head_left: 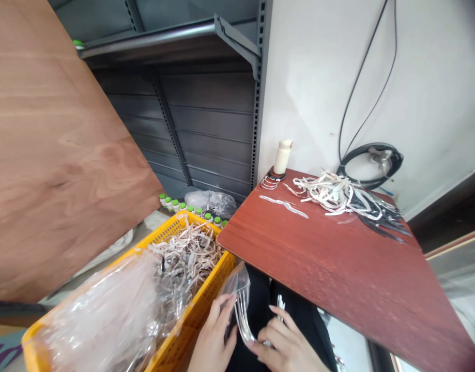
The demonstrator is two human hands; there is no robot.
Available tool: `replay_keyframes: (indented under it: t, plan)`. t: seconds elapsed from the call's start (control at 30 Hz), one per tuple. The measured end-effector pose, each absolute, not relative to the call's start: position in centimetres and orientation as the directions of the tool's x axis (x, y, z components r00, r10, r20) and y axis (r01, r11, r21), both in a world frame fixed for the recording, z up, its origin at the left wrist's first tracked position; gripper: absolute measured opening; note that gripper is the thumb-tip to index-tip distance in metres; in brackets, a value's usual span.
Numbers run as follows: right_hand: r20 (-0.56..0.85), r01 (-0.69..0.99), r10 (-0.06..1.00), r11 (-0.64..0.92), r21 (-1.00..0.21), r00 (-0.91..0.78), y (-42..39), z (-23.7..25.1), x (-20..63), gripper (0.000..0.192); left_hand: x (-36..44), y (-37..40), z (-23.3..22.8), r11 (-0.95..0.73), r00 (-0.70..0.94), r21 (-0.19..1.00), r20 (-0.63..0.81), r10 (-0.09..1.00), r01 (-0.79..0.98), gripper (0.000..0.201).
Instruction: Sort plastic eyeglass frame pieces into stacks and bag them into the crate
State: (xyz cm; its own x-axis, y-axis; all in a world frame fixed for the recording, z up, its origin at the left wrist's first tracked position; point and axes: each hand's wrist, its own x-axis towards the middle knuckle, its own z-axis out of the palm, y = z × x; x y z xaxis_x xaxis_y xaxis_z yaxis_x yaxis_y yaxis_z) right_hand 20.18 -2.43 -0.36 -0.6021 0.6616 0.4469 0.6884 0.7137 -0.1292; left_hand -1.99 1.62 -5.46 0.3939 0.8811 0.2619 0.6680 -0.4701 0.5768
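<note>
1. The left hand (pixel 214 338) pinches the clear plastic sleeve (pixel 239 289), which rises toward 12 o'clock from it.
2. The right hand (pixel 286 346) grips the curved band (pixel 245 328) at 9 o'clock.
3. The sleeve is crinkled and see-through, just right of the yellow crate (pixel 206 299).

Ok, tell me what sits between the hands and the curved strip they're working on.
A clear bag. The strip sits partly inside it; the left hand grips the bag, the right hand touches the strip's lower end. Nothing else intervenes.
</note>
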Motion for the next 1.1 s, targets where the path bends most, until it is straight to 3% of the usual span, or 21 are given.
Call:
replay_keyframes:
  t: [0.13,0.23,0.37,0.43,0.5,0.57,0.6,0.67,0.77,0.83,0.93,1.0,1.1]
  plan:
    - [0.485,0.699,0.677,0.695,-0.171,-0.554,-1.1,-2.1,19.0,0.021,-1.9,1.0,-7.3,-0.638,0.539,0.381,0.341,0.770,0.669,0.077]
    - [0.543,0.726,0.680,0.665,-0.175,-0.492,-0.2,-3.9,17.6,0.014,-1.5,0.4,-10.0,-0.638,0.541,0.274,0.355,0.763,0.720,0.091]
    - [0.639,0.763,0.689,0.600,-0.240,-0.341,-0.7,-5.5,16.9,0.017,-1.5,0.3,-11.6,-0.596,0.506,0.278,0.333,0.796,0.753,0.090]
    - [0.639,0.756,0.740,0.538,-0.373,-0.210,-1.8,-6.1,17.4,0.019,-1.6,0.5,-10.9,-0.604,0.523,0.313,0.308,0.795,0.733,0.088]
    - [0.500,0.688,0.865,0.345,-0.639,0.030,-2.7,-6.6,18.1,0.013,-1.8,0.7,-9.6,-0.613,0.544,0.347,0.283,0.790,0.710,0.088]
    - [0.172,0.463,0.953,0.039,-0.885,0.250,-2.9,-6.9,18.7,0.023,-1.9,0.9,-8.7,-0.627,0.566,0.381,0.271,0.778,0.680,0.088]
    - [-0.011,0.314,0.957,-0.106,-0.944,0.289,-2.7,-6.9,18.9,0.033,-1.9,0.9,-8.4,-0.633,0.571,0.398,0.276,0.773,0.664,0.088]
    - [-0.305,0.043,0.928,-0.321,-0.946,0.214,-1.9,-6.7,18.8,0.049,-1.8,0.9,-8.5,-0.635,0.578,0.429,0.272,0.769,0.643,0.086]
    - [-0.500,-0.225,0.864,-0.475,-0.851,0.067,-0.5,-5.9,17.9,0.057,-1.8,0.7,-9.3,-0.618,0.591,0.479,0.228,0.773,0.623,0.088]
    - [-0.495,-0.312,0.865,-0.449,-0.837,0.085,-0.3,-5.7,16.7,0.058,-2.0,0.3,-9.9,-0.591,0.584,0.525,0.204,0.786,0.612,0.092]
    - [-0.355,-0.284,0.923,-0.304,-0.909,0.149,-1.5,-6.3,14.4,0.053,-2.6,-0.4,-9.9,-0.498,0.524,0.608,0.154,0.838,0.619,0.097]
    - [-0.247,-0.175,0.962,-0.226,-0.958,0.116,-2.7,-7.0,13.1,0.048,-3.4,-0.8,-9.3,-0.449,0.518,0.644,0.095,0.850,0.619,0.100]
    - [-0.051,0.156,0.994,-0.065,-0.986,0.092,-4.2,-7.7,12.1,0.039,-4.7,-1.1,-8.0,-0.445,0.541,0.660,0.070,0.838,0.605,0.102]
